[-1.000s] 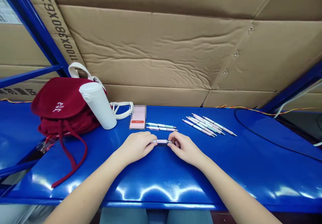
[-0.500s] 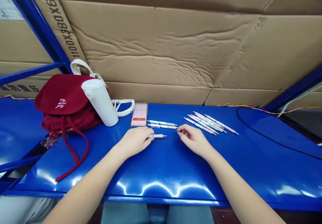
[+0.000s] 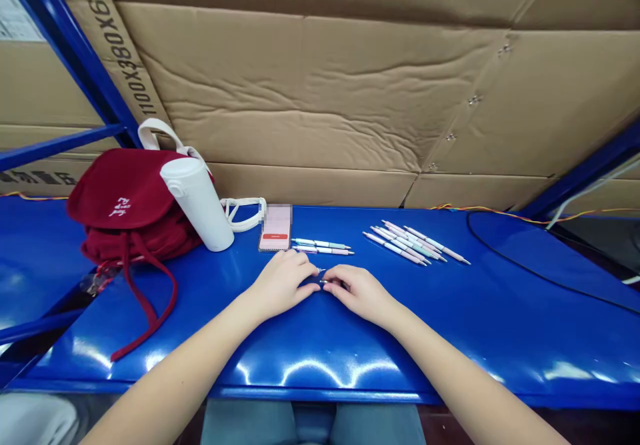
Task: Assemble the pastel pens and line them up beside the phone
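My left hand is closed around a pen, most of it hidden by the fingers; its thin tip pokes out to the right. Just across from it, my right hand pinches a small silvery piece between thumb and fingertips, too small to identify surely. The fingertips of both hands nearly meet low over the blue table. Behind my left hand lie a few pastel pens side by side. A fanned group of several pink, white and green pens rests to the right, beyond my right hand.
A phone lies behind my left hand. Further left, a white bottle leans against a red backpack with dangling straps. A black cable curves across the blue table at right. Cardboard walls the back.
My right hand has moved left and slightly nearer, carrying the small piece up to my left hand. The pink pen barrel that showed beyond my left fingers is now mostly covered.
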Tool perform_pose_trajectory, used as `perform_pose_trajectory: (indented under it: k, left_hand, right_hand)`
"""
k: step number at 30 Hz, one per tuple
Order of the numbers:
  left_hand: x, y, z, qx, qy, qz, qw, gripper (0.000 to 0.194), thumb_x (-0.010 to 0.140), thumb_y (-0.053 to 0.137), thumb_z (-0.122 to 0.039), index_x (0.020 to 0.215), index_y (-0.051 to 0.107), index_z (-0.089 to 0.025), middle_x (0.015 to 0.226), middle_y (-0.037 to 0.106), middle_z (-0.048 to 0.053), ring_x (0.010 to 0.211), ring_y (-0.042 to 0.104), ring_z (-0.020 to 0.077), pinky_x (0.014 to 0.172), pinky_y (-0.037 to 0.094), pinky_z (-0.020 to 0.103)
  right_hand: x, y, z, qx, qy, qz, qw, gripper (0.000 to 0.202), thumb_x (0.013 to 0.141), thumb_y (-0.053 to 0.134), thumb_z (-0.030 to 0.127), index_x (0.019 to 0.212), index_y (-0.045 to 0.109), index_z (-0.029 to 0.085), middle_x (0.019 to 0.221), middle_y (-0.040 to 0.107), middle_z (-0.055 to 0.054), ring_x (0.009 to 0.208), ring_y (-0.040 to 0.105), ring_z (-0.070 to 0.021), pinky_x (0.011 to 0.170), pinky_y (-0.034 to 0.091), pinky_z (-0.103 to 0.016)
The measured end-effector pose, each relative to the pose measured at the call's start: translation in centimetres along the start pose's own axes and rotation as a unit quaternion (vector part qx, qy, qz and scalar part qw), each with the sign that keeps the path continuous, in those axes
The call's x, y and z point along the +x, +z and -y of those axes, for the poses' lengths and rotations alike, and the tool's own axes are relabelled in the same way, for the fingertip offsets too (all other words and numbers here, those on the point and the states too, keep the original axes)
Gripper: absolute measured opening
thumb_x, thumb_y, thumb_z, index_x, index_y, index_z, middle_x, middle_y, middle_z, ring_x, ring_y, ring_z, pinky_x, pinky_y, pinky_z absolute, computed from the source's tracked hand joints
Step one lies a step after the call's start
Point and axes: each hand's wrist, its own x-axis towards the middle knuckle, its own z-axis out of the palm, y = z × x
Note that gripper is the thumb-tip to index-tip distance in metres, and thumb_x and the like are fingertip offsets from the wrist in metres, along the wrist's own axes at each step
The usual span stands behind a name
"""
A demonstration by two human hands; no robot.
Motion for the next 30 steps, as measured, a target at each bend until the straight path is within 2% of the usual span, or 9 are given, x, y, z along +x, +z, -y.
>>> perform_pose_trajectory:
  k: [3,7,15,19,23,26,28,30]
  left_hand:
    - [0.1,0.4,-0.6,-0.003,0.023,0.009,1.0,0.023,0.092,0.044,-0.034,0.092,0.063,-0.02,0.085,0.059,0.003,0.084,0.052,0.0182,0.075,0.039,0.031]
    - [0.1,0.6,-0.6,-0.003,0.027,0.009,1.0,0.024,0.092,0.043,-0.031,0.09,0.064,-0.02,0.084,0.059,0.004,0.082,0.051,0.0175,0.073,0.038,0.031]
    - [0.0,0.3,-0.4,-0.015,0.003,-0.001,1.0,0.017,0.089,0.048,-0.027,0.087,0.063,-0.02,0.085,0.061,0.003,0.082,0.051,0.0176,0.074,0.039,0.03]
    - [0.1,0.4,-0.7,-0.023,-0.006,-0.012,1.0,0.016,0.089,0.049,-0.026,0.087,0.064,-0.019,0.086,0.062,0.003,0.082,0.052,0.0174,0.075,0.04,0.031]
    - [0.2,0.4,-0.9,-0.046,-0.001,-0.021,0.999,0.017,0.09,0.049,-0.029,0.09,0.064,-0.019,0.084,0.063,0.003,0.082,0.053,0.0173,0.075,0.042,0.03]
    - [0.0,0.0,-0.3,-0.038,-0.003,-0.029,0.999,0.021,0.088,0.052,-0.035,0.1,0.061,-0.019,0.092,0.063,0.004,0.088,0.055,0.0185,0.079,0.044,0.031]
    - [-0.1,-0.5,0.6,-0.013,-0.025,-0.037,0.999,0.032,0.084,0.058,-0.039,0.109,0.058,-0.019,0.103,0.062,0.006,0.094,0.055,0.0207,0.083,0.043,0.033]
    - [-0.3,-0.9,1.4,0.015,-0.057,-0.012,0.998,0.031,0.081,0.061,-0.039,0.105,0.06,-0.02,0.105,0.063,0.006,0.097,0.056,0.0231,0.084,0.044,0.035]
  right_hand:
    - [0.1,0.2,0.3,0.005,-0.026,0.002,1.0,0.017,0.088,0.05,0.025,0.092,0.066,0.022,0.093,0.069,-0.004,0.086,0.062,-0.0167,0.076,0.046,-0.028]
    - [0.1,-0.1,0.1,-0.013,-0.028,0.005,1.0,0.017,0.087,0.052,0.026,0.091,0.068,0.022,0.091,0.07,-0.004,0.085,0.063,-0.0174,0.077,0.047,-0.029]
    - [-0.4,-1.4,-0.7,-0.099,0.033,0.012,0.994,0.018,0.081,0.056,0.022,0.096,0.065,0.022,0.085,0.064,-0.004,0.077,0.059,-0.0173,0.069,0.045,-0.029]
    - [-0.4,-1.0,0.2,-0.076,0.02,-0.017,0.997,0.026,0.079,0.058,0.025,0.104,0.062,0.02,0.082,0.063,-0.004,0.075,0.058,-0.017,0.068,0.045,-0.028]
    - [-0.2,-0.1,0.7,-0.03,-0.008,-0.042,0.999,0.015,0.084,0.051,0.02,0.092,0.064,0.02,0.075,0.061,-0.002,0.069,0.056,-0.0147,0.065,0.044,-0.026]
    - [-0.1,-0.1,0.3,-0.016,-0.014,-0.059,0.998,0.015,0.085,0.049,0.019,0.087,0.063,0.02,0.078,0.062,-0.003,0.071,0.057,-0.0147,0.067,0.044,-0.027]
    - [-0.1,-0.5,-0.2,-0.021,0.007,-0.071,0.997,0.013,0.085,0.049,0.02,0.086,0.062,0.02,0.076,0.062,-0.003,0.07,0.056,-0.0152,0.066,0.044,-0.027]
    - [-0.1,-0.8,-0.8,-0.029,0.029,-0.08,0.996,0.012,0.084,0.05,0.02,0.084,0.061,0.02,0.077,0.061,-0.003,0.071,0.057,-0.0157,0.066,0.044,-0.028]
